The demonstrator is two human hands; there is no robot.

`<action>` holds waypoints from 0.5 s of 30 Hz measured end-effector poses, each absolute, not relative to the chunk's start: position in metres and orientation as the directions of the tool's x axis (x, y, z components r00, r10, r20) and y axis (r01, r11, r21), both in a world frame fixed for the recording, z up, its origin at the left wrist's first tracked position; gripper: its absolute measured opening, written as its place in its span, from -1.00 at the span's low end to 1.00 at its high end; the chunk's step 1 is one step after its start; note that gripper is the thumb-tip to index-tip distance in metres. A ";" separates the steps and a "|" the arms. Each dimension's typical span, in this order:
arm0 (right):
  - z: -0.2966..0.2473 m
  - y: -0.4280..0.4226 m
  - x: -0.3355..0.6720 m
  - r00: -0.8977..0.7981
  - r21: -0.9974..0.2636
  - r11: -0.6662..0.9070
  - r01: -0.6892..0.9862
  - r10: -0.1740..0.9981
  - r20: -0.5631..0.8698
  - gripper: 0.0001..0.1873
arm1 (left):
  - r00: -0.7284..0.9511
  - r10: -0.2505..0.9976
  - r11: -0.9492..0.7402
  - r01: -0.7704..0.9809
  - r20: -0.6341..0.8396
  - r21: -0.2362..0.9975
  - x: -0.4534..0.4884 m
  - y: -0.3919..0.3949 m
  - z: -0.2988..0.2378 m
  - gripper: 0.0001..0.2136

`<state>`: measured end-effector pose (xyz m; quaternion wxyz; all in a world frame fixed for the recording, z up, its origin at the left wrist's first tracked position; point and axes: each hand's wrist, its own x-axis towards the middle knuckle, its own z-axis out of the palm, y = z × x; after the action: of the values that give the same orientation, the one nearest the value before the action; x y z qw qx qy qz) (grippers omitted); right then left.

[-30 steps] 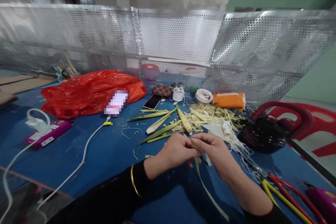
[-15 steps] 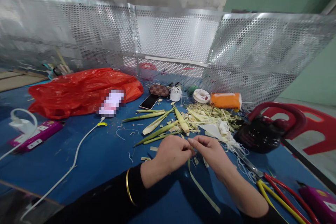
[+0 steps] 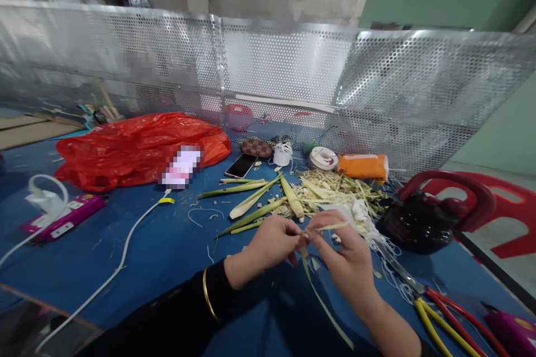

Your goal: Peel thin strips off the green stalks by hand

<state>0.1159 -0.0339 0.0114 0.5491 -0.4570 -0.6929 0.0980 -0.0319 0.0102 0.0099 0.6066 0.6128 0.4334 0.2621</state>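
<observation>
A pale strip end is now being exposed across the right hand, none having been visible half a second ago; a re-grip of the leaf strip is being inferred. It is being pinched in the narrowed fingers of that and the left hand, above the worktop, towards its near edge; whether one piece is being held is partly hidden. The far edge is being lined by a perforated screen, a red chair being glimpsed past the right edge.

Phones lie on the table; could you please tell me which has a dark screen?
The dark phone beside the checkered case; the other phone, near the red bag, has a lit screen.
</observation>
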 end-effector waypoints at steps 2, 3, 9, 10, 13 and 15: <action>0.013 -0.039 0.115 -0.115 -0.400 0.647 0.648 0.603 0.789 -0.87 | 0.475 0.846 0.208 0.126 -0.243 0.970 -0.033 0.012 0.011 -0.86; 0.013 -0.042 0.115 -0.194 -0.289 0.665 0.689 0.553 0.810 -0.84 | 0.458 0.848 0.253 0.091 -0.266 0.963 -0.033 0.013 0.013 -0.87; 0.009 -0.045 0.108 -0.638 0.215 0.735 0.643 0.359 0.681 -0.78 | 0.459 0.818 0.464 -0.171 -0.346 0.869 -0.036 0.019 0.020 -0.88; 0.007 -0.043 0.108 -0.662 0.243 0.725 0.645 0.370 0.652 -0.77 | 0.472 0.808 0.498 -0.228 -0.353 0.837 -0.036 0.020 0.020 -0.90; 0.002 -0.039 0.107 -0.684 0.281 0.688 0.669 0.421 0.596 -0.73 | 0.488 0.775 0.595 -0.348 -0.402 0.725 -0.036 0.023 0.020 -0.93; 0.000 -0.038 0.108 -0.690 0.294 0.678 0.674 0.436 0.578 -0.73 | 0.487 0.757 0.630 -0.370 -0.435 0.683 -0.036 0.026 0.020 -0.91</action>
<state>0.1079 -0.0379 0.0000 0.2378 -0.3136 -0.8846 -0.2503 -0.0364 0.0259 0.0196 0.8221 0.2598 0.3731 0.3427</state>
